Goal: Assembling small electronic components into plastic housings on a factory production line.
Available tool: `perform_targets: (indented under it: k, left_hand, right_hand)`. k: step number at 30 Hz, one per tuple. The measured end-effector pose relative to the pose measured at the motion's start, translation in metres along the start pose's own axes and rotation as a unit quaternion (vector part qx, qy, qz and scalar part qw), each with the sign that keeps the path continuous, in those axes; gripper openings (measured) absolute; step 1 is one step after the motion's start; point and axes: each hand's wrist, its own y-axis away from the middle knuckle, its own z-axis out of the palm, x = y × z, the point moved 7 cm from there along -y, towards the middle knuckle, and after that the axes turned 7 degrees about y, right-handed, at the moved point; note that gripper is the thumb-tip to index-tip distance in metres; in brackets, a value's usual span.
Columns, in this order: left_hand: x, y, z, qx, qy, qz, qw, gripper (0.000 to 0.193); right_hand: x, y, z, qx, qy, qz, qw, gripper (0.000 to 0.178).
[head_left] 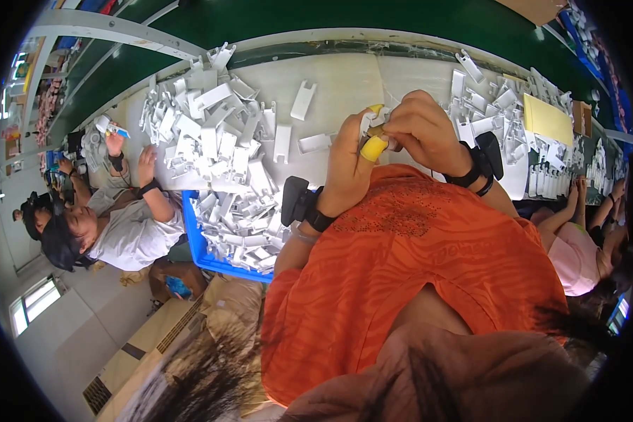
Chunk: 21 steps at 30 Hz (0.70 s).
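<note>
Close to my chest, my left hand (349, 160) is closed around a small white plastic part (366, 122), mostly hidden by the fingers. Yellow covers (373, 148) wrap the thumb and a fingertip of this hand. My right hand (426, 131) meets it from the other side, fingers bent and pinched against the same part. Something small and brownish shows between the fingertips, too small to name. On the table just beyond my left hand lie loose white channel-shaped plastic pieces (303, 100).
A big heap of white plastic pieces (214, 116) covers the table at left, above a blue bin (202, 261) filled with more. Another heap (487, 105) lies at right beside a yellow card (547, 119). Co-workers sit at left (130, 235) and right (573, 257).
</note>
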Motion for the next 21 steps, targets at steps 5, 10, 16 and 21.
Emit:
perform_targets:
  k: [5,10,16,21]
  left_hand:
    - [-0.001,0.000,-0.001,-0.008,-0.035,0.024,0.999,0.030]
    - [0.000,0.001,0.001,0.005,-0.019,0.011,1.000,0.028]
    - [0.005,0.003,-0.002,0.029,-0.053,0.031,0.998,0.026]
    - [0.002,0.000,-0.007,0.043,-0.083,0.005,0.996,0.026]
  right_hand:
    - [0.000,0.000,0.000,-0.003,-0.006,0.005,1.000,0.023]
    - [-0.003,0.002,0.000,0.002,-0.009,0.009,1.000,0.023]
    - [-0.010,0.004,0.005,0.005,0.005,0.016,1.000,0.024]
    - [-0.007,0.006,0.010,0.005,0.015,0.025,1.000,0.025]
